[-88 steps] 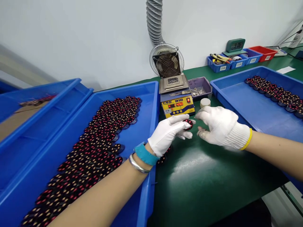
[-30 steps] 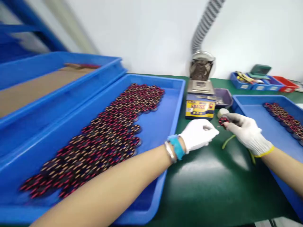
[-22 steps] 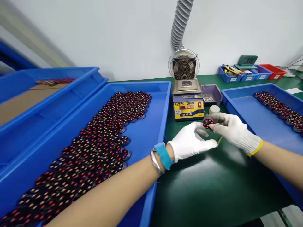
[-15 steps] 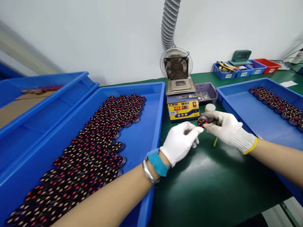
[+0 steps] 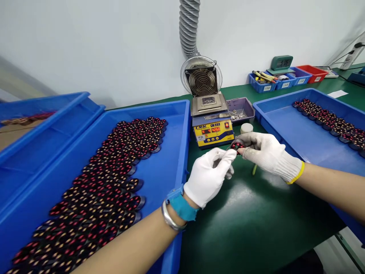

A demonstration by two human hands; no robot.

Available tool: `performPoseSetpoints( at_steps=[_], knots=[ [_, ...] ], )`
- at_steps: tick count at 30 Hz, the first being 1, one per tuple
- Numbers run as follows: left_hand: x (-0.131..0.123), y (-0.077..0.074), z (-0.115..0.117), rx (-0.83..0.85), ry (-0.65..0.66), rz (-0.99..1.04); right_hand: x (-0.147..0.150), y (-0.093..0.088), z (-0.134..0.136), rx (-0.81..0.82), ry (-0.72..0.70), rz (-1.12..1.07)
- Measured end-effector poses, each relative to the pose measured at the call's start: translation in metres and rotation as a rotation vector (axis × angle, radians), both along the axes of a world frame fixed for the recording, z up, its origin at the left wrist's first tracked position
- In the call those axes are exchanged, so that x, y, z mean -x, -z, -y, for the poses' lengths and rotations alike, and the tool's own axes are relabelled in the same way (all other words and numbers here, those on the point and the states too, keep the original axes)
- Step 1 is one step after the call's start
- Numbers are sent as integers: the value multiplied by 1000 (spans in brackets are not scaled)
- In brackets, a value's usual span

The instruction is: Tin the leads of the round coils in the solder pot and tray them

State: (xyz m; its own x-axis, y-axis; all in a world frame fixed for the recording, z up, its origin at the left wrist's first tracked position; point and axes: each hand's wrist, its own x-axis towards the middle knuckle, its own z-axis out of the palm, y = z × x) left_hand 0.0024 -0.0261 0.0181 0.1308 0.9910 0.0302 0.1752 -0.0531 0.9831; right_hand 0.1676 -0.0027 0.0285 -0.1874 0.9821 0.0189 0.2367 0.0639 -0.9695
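Note:
In front of the solder pot (image 5: 213,131), my gloved right hand (image 5: 264,155) grips a small round motor stator (image 5: 237,145) with dark red windings by its rim, face turned toward me. My gloved left hand (image 5: 209,173) is closed at the stator's left side, thumb and forefinger pinched together on what looks like a thin wire from it. The fingertips hide most of that wire. Many similar stators (image 5: 114,179), with red and copper-coloured windings, lie in rows in the large blue tray (image 5: 173,167) to the left.
A second blue tray (image 5: 281,125) with stators stands at the right. Behind my hands are a white-capped jar (image 5: 246,128), a purple bin (image 5: 248,108) of metal bits and a fan (image 5: 203,82) under a grey duct. Small bins (image 5: 265,86) and a clock (image 5: 281,62) line the wall.
The whole view has shifted, so both hands and the bench appear farther left. My hands keep the stator between them, with the left fingertips still pinched at its edge.

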Motion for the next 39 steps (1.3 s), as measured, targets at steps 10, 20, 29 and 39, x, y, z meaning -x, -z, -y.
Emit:
performPoseSetpoints(
  at_steps=[10,20,29,39],
  knots=[
    [2,2,-7,-121,33,-432,-8,-24,-57,-210,103,346],
    [3,8,-7,-240,227,-842,50,-65,-175,-503,176,931],
    [1,9,-7,-197,249,-862,87,-64,-200,-443,111,1196],
    [1,11,-9,-175,261,-836,93,-64,-196,-432,104,1262]
  ],
)
